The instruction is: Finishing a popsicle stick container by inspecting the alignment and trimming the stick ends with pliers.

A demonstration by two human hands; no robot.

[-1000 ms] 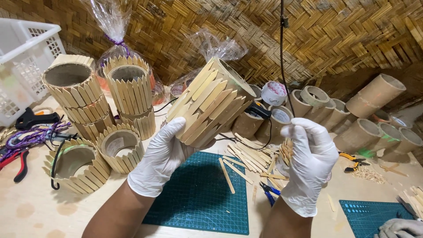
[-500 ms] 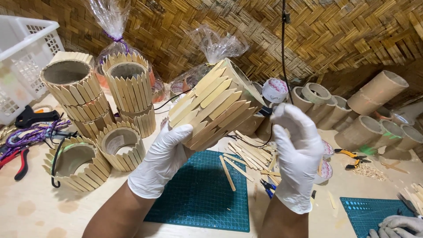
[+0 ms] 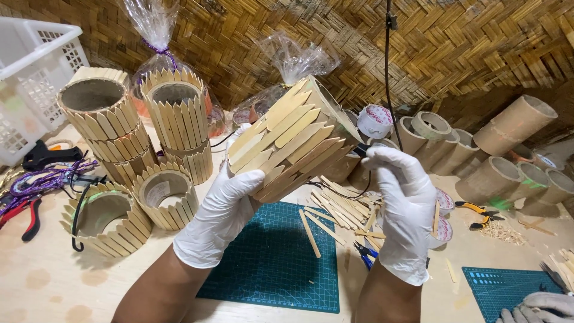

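My left hand, in a white glove, grips a cardboard cylinder clad in flat wooden sticks and holds it tilted above a green cutting mat. My gloved right hand is raised at the cylinder's right end, its fingers closed around a small dark tool. Only the tool's tip shows at the cylinder's rim. Loose wooden sticks lie in a pile on the table between my hands.
Several stick-clad cylinders stand at the left beside a white basket and red pliers. Bare cardboard tubes and a tape roll lie at the right. Another person's gloved hand rests by a second mat.
My right hand has risen from the stick pile to the cylinder's right end. The left hand has kept its hold, and the cylinder has barely shifted.
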